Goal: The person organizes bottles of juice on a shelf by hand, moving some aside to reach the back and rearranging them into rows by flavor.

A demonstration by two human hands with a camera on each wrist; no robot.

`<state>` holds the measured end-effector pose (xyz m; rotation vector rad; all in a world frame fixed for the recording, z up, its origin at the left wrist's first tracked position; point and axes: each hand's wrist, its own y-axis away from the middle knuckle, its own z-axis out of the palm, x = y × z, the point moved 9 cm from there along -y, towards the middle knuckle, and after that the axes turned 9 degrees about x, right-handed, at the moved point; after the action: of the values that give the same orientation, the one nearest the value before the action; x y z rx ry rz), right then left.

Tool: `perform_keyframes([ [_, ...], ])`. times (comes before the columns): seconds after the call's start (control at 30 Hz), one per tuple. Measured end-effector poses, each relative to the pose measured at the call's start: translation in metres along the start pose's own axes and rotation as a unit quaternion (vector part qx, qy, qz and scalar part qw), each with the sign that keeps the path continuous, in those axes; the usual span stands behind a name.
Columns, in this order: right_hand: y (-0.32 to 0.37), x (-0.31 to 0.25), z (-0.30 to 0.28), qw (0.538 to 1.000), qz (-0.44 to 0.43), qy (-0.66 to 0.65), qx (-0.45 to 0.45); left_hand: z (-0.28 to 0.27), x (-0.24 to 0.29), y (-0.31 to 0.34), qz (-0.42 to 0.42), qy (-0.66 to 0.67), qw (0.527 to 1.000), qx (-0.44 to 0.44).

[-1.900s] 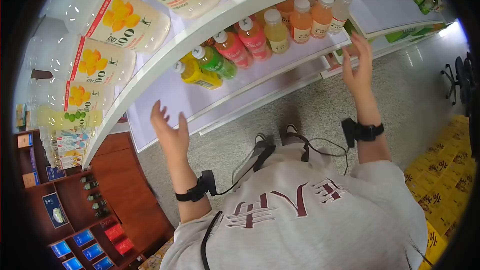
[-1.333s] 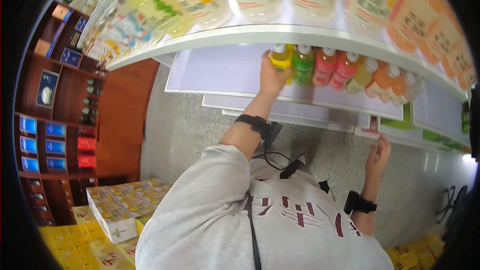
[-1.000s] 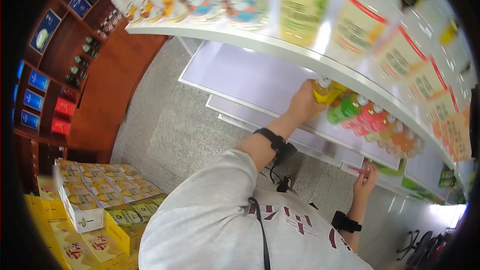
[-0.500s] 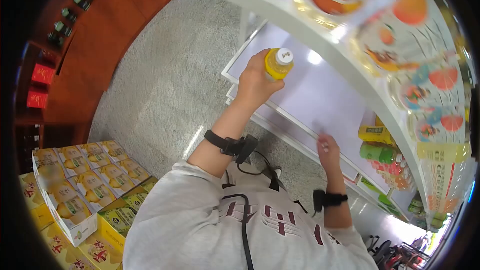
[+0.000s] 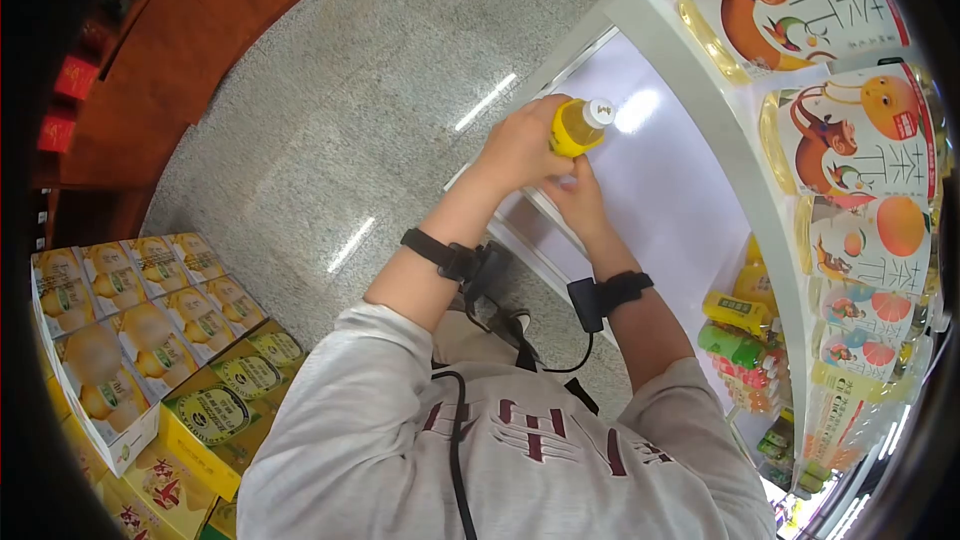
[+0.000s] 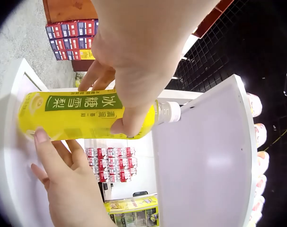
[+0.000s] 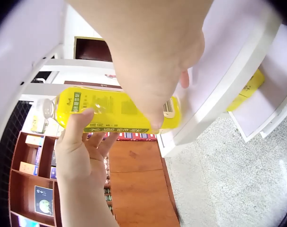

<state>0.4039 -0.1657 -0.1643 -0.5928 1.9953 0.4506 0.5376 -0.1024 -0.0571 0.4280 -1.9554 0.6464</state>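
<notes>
Yellow bottle [image 5: 573, 134] is gripped high by the left hand [image 5: 521, 146], right hand [image 5: 582, 205] pinching base.

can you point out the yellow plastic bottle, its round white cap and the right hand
Yellow plastic bottle [image 6: 79, 118]: left wrist view, on its label
Round white cap [image 5: 602, 113]: head view, on its top
Right hand [image 6: 71, 179]: left wrist view, middle of the hand

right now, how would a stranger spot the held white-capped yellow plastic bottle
Find the white shelf unit on the head view's right. By its left edge, the bare left hand grips the bottle. Unlike the yellow bottles farther along, this one is held.
</notes>
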Motion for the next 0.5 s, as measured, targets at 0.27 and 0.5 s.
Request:
perform_keyframes([
  [0.27,-0.011,0.007,0.006,0.998,-0.014,-0.054,0.040,0.006,-0.005,-0.008,0.021,0.009,0.998,-0.065],
  [0.5,-0.011,0.009,0.009,0.999,0.009,-0.048,0.005,-0.002,-0.013,-0.005,-0.023,0.047,0.995,-0.082],
])
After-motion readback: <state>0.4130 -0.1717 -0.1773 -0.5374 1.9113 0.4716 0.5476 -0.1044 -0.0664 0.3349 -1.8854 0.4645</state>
